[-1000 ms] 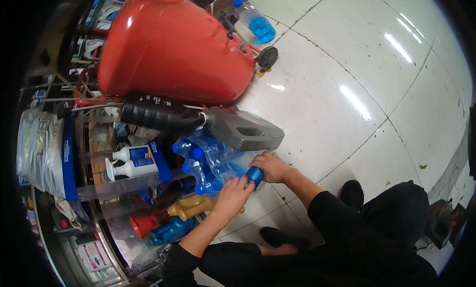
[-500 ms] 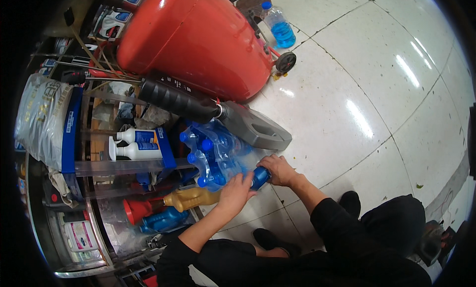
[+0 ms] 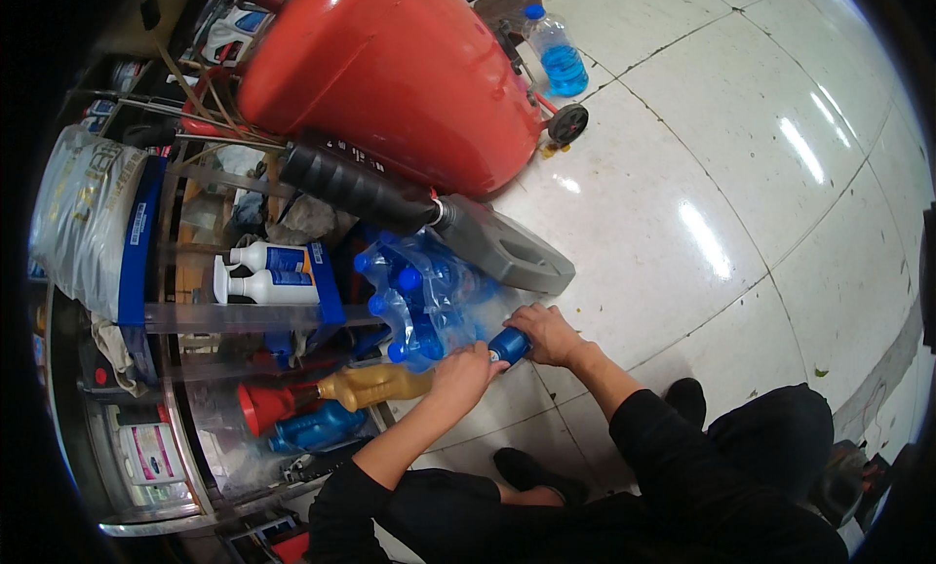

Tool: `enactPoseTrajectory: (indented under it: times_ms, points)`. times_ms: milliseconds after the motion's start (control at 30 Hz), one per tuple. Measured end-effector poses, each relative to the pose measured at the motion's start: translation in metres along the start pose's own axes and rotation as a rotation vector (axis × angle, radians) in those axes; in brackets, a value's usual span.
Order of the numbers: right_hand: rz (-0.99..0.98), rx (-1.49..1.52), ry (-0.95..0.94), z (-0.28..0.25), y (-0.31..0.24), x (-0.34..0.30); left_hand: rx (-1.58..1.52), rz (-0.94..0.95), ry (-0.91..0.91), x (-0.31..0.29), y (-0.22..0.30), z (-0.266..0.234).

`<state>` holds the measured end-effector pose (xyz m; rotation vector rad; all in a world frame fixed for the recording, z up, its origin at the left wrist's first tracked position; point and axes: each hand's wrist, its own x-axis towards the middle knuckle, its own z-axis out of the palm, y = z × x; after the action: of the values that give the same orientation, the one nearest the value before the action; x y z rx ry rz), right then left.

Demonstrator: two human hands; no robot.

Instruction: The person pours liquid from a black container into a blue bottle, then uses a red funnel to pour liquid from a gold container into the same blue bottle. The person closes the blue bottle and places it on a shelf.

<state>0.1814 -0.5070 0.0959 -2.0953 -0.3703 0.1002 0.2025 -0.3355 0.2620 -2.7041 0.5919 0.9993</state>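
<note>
A small dark-blue bottle [image 3: 509, 347] lies between my two hands, just off the front of a clear-wrapped pack of blue-capped bottles [image 3: 429, 296]. My right hand [image 3: 546, 334] is closed round its far side. At the other end, where a pale patch shows, the fingers of my left hand [image 3: 464, 377] are closed and pressed against it; whether a cap is under them is hidden. Behind the pack leans a grey jug [image 3: 507, 252] with a black ribbed piece [image 3: 356, 194] at its neck.
A big red tank [image 3: 390, 86] on a wheel [image 3: 567, 124] stands beyond. At left are shelves with white spray bottles [image 3: 276, 289], a red funnel [image 3: 263, 408], a gold jug [image 3: 375, 387] and a blue jug [image 3: 320, 427]. A bottle of blue liquid [image 3: 564, 70] stands on the tiled floor.
My left fingers, spread over the bottle's end before, are now drawn together, and more of the blue bottle shows. My right hand has hardly moved. The view has shifted slightly.
</note>
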Motion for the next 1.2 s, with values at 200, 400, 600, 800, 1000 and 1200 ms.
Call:
enactPoseTrajectory:
  times_ms: [200,400,600,800,1000,1200]
  points:
    - [-0.017,0.007,0.018,-0.001,-0.001,-0.003,0.268,0.623,0.359,-0.001,-0.014,0.001]
    - [-0.009,-0.047,0.007,-0.003,-0.005,-0.001,-0.006,0.064,0.028,-0.008,-0.003,0.005]
    - [-0.023,-0.028,0.012,0.0,-0.003,-0.006,-0.003,0.286,0.208,0.005,-0.019,0.027]
    - [0.002,-0.054,0.016,0.015,-0.005,-0.011,0.061,0.349,0.148,0.004,-0.033,0.029]
    - [-0.123,-0.046,0.048,0.02,-0.01,-0.006,-0.007,0.167,0.261,-0.063,-0.013,-0.014]
    - [-0.213,0.082,0.061,0.025,-0.012,0.002,-0.386,0.206,0.553,-0.134,-0.014,-0.024]
